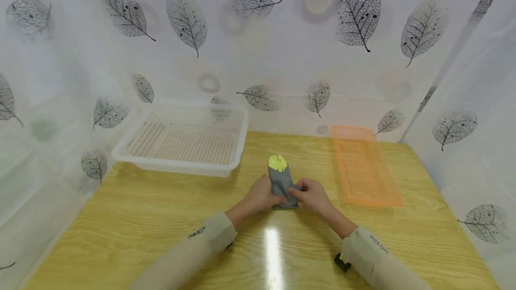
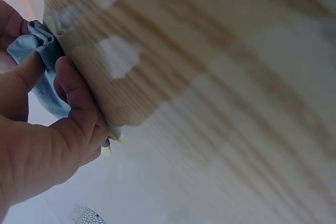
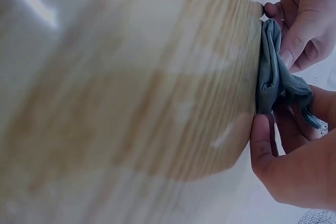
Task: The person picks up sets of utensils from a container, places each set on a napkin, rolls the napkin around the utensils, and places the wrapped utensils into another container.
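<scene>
A grey cloth (image 1: 281, 181) is folded round some yellow-green cutlery (image 1: 277, 163), whose slotted, rounded heads stick out at the far end. My left hand (image 1: 260, 194) holds the bundle from the left, thumb laid over its near part. From the right, my right hand (image 1: 314, 197) pinches a loose flap of the cloth between thumb and fingers. In the right wrist view the cloth (image 3: 269, 72) lies bunched in folds along the tabletop. The left wrist view shows a crumpled fold of cloth (image 2: 50, 56) by the thumb. The cutlery handles are hidden inside the cloth.
A white perforated basket (image 1: 181, 168) stands at the back left of the wooden table (image 1: 161, 227). To the right lies a shallow orange basket (image 1: 340, 164). A leaf-patterned curtain (image 1: 282, 66) hangs behind and at both sides.
</scene>
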`<state>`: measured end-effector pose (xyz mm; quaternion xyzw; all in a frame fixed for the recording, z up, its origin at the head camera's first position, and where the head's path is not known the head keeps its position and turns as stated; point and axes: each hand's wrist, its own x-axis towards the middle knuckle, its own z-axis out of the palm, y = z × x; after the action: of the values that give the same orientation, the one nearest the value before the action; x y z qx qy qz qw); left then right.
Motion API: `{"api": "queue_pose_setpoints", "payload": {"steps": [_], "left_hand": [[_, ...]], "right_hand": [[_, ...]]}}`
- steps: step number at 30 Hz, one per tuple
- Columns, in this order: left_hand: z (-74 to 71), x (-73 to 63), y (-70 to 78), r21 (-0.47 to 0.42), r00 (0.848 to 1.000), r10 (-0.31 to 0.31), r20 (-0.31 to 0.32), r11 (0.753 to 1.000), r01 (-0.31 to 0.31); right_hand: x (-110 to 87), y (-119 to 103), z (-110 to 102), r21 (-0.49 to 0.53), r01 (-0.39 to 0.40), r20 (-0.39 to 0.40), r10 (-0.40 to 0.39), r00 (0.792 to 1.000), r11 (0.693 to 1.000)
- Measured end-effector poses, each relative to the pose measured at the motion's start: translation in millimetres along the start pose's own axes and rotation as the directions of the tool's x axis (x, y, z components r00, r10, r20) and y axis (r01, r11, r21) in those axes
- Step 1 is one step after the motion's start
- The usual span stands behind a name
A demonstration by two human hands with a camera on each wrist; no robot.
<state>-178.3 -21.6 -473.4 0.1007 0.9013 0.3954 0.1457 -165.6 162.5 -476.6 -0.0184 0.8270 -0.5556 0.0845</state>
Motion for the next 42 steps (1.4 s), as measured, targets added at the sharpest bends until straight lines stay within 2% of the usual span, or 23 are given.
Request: {"api": "queue_pose_setpoints", "payload": {"steps": [6, 11, 14, 18, 23, 26, 30, 33, 36, 39, 42], "left_hand": [[-1.8, -2.2, -2.6, -0.047, 1.000, 0.027, -0.006, 0.999, -0.027], [-2.5, -3.4, -3.7, -0.062, 0.999, 0.054, -0.005, 0.997, -0.054], [-3.1, -1.6, -5.9, -0.073, 0.999, 0.049, -0.019, 0.996, -0.051], [-4.1, 3.1, -10.8, -0.129, 1.000, 0.014, -0.021, 0.992, -0.017], [-7.3, 8.0, -12.7, -0.065, 1.000, 0.015, -0.015, 0.998, -0.016], [-13.4, 8.9, -10.1, -0.088, 0.998, -0.050, 0.044, 0.995, 0.054], [-19.2, 10.0, -5.8, -0.176, 0.982, -0.148, 0.121, 0.970, 0.168], [-19.0, 12.0, -4.3, -0.188, 0.979, -0.158, 0.132, 0.965, 0.181], [-17.9, 13.9, -4.6, -0.170, 0.981, -0.148, 0.126, 0.971, 0.169], [-16.2, 14.8, -3.6, -0.147, 0.982, -0.153, 0.113, 0.975, 0.168], [-15.3, 14.1, -2.8, -0.137, 0.981, -0.168, 0.099, 0.974, 0.181]], "right_hand": [[1.3, -0.4, 1.2, -0.034, -0.014, 0.032, 0.015, 0.999, 0.999], [-0.1, -1.4, 3.0, -0.005, -0.044, 0.059, 0.044, 0.997, 0.999], [0.5, -2.8, 4.0, -0.006, -0.039, 0.073, 0.040, 0.997, 0.999], [1.4, -5.0, 4.8, -0.018, -0.038, 0.088, 0.039, 0.995, 0.999], [1.5, -7.6, 6.0, -0.007, -0.041, 0.102, 0.042, 0.994, 0.999], [-0.8, -14.0, 6.2, 0.000, -0.037, 0.095, 0.037, 0.995, 0.999], [-0.2, -14.5, 4.7, 0.046, -0.066, 0.056, 0.064, 0.996, 0.997], [2.1, -9.2, 3.9, 0.105, -0.098, 0.015, 0.097, 0.995, 0.990], [2.1, -7.7, 4.0, 0.123, -0.108, -0.011, 0.110, 0.994, 0.987], [0.8, -6.8, 2.2, 0.097, -0.105, -0.016, 0.107, 0.994, 0.990], [1.1, -7.2, -0.2, -0.001, -0.092, -0.007, 0.092, 0.996, 0.996]]}}
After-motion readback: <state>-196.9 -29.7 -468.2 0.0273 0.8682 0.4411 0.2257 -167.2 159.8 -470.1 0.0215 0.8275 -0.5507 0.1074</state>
